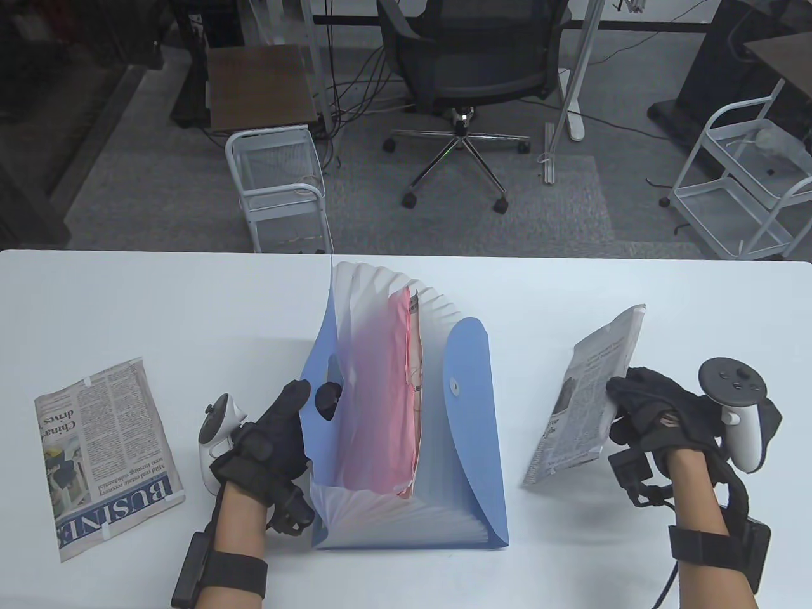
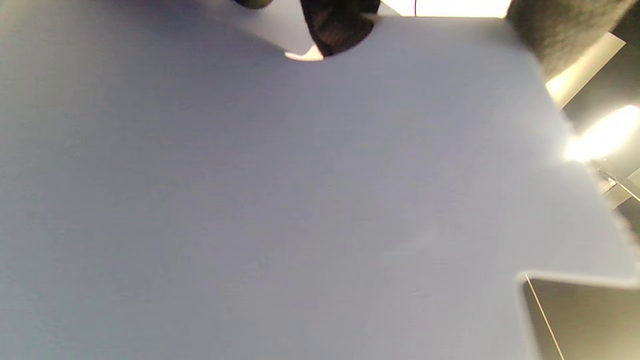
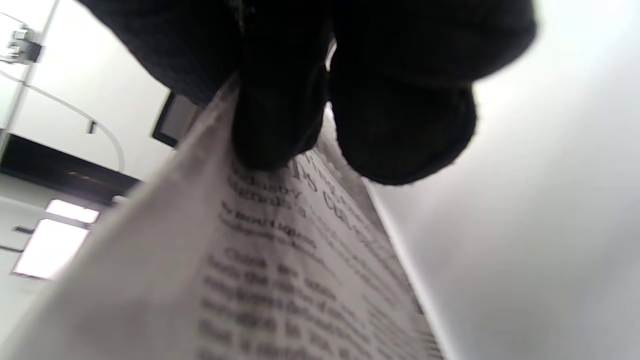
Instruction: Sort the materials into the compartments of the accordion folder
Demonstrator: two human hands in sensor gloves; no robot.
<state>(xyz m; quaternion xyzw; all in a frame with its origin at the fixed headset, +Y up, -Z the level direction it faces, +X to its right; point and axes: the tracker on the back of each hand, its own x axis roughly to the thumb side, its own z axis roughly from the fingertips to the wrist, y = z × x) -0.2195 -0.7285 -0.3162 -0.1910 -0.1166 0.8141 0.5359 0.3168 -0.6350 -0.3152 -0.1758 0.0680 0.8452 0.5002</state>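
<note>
A blue accordion folder [image 1: 469,438] stands fanned open in the middle of the table, with pink paper [image 1: 374,406] and a newspaper piece in its middle pockets. My left hand [image 1: 279,444] grips the folder's left front panel, one fingertip showing through its cutout; that blue panel [image 2: 300,200] fills the left wrist view. My right hand [image 1: 653,412] holds a folded newspaper [image 1: 587,396] tilted on edge to the right of the folder, its lower corner near the table. In the right wrist view my fingers [image 3: 300,100] pinch the newspaper's [image 3: 280,280] edge.
A second folded newspaper [image 1: 104,457] with a "BUSINESS" heading lies flat at the table's left. Beyond the far table edge stand a white wire cart [image 1: 279,184], an office chair [image 1: 469,82] and another cart [image 1: 742,177].
</note>
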